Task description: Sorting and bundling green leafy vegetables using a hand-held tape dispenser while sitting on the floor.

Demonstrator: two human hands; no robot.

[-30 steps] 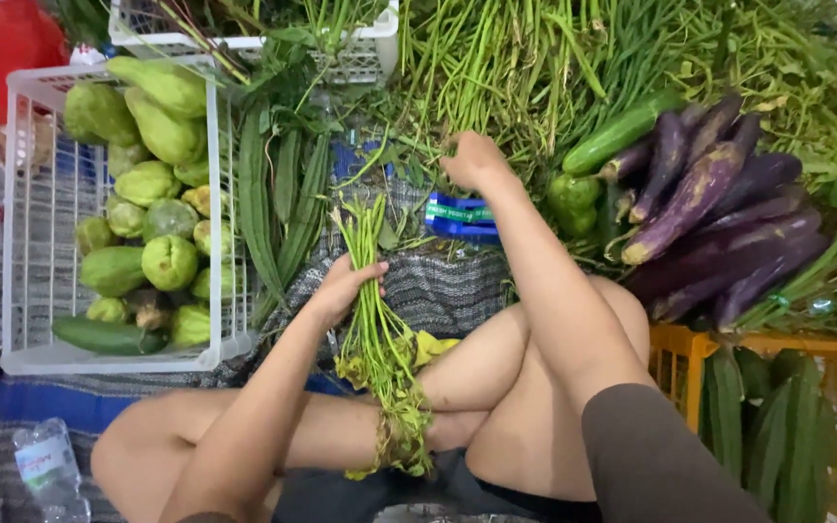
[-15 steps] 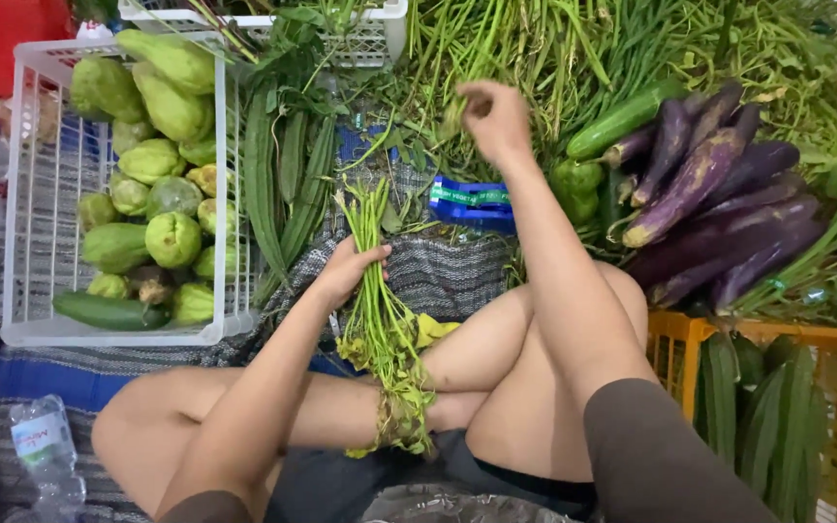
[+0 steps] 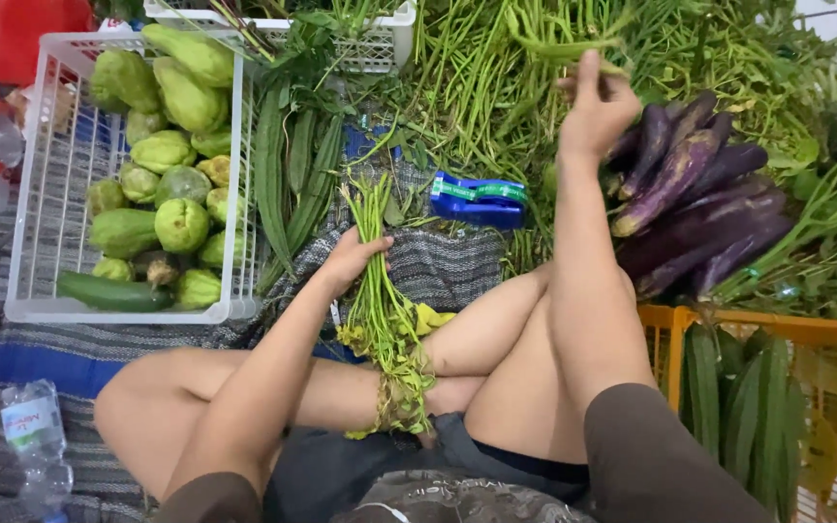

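Note:
My left hand [image 3: 349, 261] grips a bundle of green leafy stalks [image 3: 377, 308] that lies across my crossed legs, cut ends pointing away from me. My right hand [image 3: 594, 108] is raised over the vegetables at the back and pinches a thin green stem [image 3: 566, 46] lifted from the big heap of long green stalks [image 3: 477, 77]. Just right of that hand lies a pile of purple eggplants [image 3: 704, 208].
A white crate [image 3: 39, 252] at left holds pale green chayotes and a cucumber. Ridged gourds [image 3: 283, 189] lie beside it. A blue tape dispenser [image 3: 478, 201] sits on the woven mat. An orange crate [image 3: 767, 334] with gourds stands at right; a plastic bottle [image 3: 33, 431] lies bottom left.
My right hand has risen from the stalks near the middle and swung up and to the right, carrying a green stem. My left hand keeps its hold on the bundle.

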